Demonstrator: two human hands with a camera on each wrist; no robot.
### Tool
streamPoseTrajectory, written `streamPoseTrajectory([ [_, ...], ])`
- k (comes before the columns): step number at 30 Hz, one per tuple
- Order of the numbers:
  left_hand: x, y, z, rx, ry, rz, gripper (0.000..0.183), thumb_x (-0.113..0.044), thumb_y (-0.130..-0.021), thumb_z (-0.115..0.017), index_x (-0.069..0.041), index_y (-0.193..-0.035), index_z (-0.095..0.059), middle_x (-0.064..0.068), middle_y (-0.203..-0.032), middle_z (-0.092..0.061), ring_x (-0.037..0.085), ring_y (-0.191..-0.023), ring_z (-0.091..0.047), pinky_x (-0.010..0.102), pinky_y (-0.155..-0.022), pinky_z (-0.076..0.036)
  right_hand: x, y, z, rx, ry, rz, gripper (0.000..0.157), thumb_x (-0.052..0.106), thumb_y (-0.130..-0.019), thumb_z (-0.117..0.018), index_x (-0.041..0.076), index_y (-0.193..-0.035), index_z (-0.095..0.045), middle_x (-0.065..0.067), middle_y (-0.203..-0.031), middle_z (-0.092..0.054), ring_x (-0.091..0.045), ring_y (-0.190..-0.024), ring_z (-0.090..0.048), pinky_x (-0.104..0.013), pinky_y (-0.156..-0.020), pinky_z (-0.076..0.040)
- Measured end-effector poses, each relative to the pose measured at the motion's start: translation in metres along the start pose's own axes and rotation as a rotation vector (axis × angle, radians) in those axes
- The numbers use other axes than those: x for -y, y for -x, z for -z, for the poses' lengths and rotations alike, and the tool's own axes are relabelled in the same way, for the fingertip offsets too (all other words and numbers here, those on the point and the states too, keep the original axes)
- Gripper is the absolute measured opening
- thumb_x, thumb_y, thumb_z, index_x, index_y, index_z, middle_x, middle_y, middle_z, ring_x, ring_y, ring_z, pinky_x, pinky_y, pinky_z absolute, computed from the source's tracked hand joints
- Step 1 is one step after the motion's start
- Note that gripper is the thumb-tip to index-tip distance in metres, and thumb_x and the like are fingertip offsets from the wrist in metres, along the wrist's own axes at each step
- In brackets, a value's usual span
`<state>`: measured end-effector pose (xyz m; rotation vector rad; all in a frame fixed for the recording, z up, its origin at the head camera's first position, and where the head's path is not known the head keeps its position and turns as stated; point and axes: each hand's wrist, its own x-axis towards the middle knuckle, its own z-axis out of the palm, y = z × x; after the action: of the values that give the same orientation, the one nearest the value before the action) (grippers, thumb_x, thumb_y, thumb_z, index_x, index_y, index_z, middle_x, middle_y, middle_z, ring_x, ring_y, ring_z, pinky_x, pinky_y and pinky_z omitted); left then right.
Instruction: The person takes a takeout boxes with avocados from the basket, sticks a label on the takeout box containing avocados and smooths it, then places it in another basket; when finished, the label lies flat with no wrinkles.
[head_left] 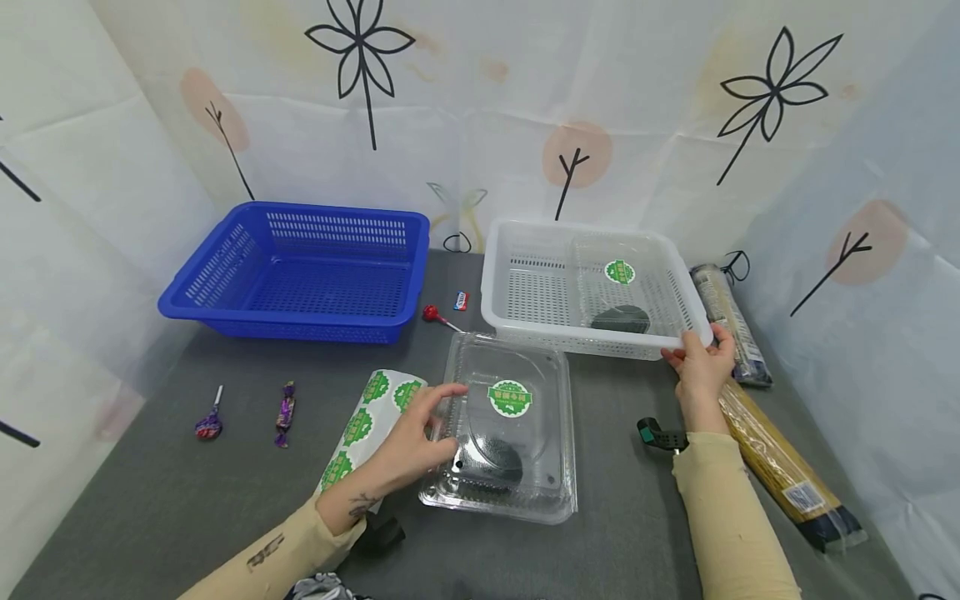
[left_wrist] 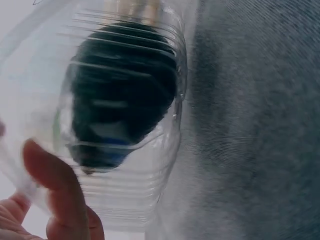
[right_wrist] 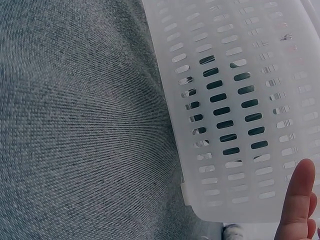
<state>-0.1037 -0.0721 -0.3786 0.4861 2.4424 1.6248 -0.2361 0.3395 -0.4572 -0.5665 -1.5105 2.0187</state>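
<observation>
A clear plastic clamshell box [head_left: 536, 450] with a round green sticker [head_left: 510, 399] stands on the grey table, a dark oval item [left_wrist: 122, 90] inside it. My left hand [head_left: 412, 437] is at the box's left side, its thumb and fingers spread apart in a C over the edge. Whether the fingertips press the lid is unclear. My right hand [head_left: 701, 367] holds the front right corner of the white basket [head_left: 536, 287], thumb at the rim. Inside this basket lies a similar clear box [head_left: 592, 258] with a green sticker and a dark oval.
A blue basket [head_left: 292, 327] stands at the back left. Stickers on a white sheet [head_left: 363, 425] lie beside the left forearm. Lollipops [head_left: 208, 427] [head_left: 431, 312] and wrapped candies [head_left: 285, 414] [head_left: 461, 301] are scattered about. Noodle packs [head_left: 780, 467] [head_left: 738, 325] lie along the right, near a dark strap [head_left: 662, 437].
</observation>
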Motion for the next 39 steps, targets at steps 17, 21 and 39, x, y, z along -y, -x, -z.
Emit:
streamPoseTrajectory([
  [17, -0.026, -0.011, 0.026, 0.077, 0.011, -0.216, 0.065, 0.004, -0.063, -0.042, -0.021, -0.123, -0.042, 0.008, -0.117, -0.037, 0.020, -0.064, -0.039, 0.026, -0.049, -0.036, -0.019, -0.019, 0.010, 0.013, -0.017, 0.043, 0.044, 0.016, -0.077, -0.064, 0.022, -0.114, -0.042, -0.007, -0.105, -0.040, -0.013, -0.053, -0.046, -0.030, -0.054, -0.052],
  [21, -0.041, -0.025, 0.034, 0.064, 0.062, -0.217, 0.062, 0.005, -0.066, -0.041, -0.018, -0.124, -0.042, 0.007, -0.123, -0.035, 0.021, -0.060, -0.038, 0.024, -0.041, -0.034, -0.016, -0.015, 0.008, 0.011, -0.004, 0.036, 0.044, 0.017, -0.077, -0.065, 0.023, -0.114, -0.042, -0.006, -0.104, -0.039, -0.012, -0.054, -0.047, -0.030, -0.055, -0.052],
  [39, -0.060, -0.146, 0.041, -0.162, 0.049, -0.220, 0.057, -0.006, -0.069, -0.041, -0.023, -0.124, -0.042, 0.012, -0.120, -0.031, 0.013, -0.049, -0.026, 0.025, -0.040, -0.029, -0.012, -0.010, 0.005, 0.013, 0.011, 0.028, 0.041, 0.014, -0.078, -0.062, 0.022, -0.113, -0.042, -0.007, -0.103, -0.043, -0.011, -0.052, -0.047, -0.030, -0.054, -0.052],
])
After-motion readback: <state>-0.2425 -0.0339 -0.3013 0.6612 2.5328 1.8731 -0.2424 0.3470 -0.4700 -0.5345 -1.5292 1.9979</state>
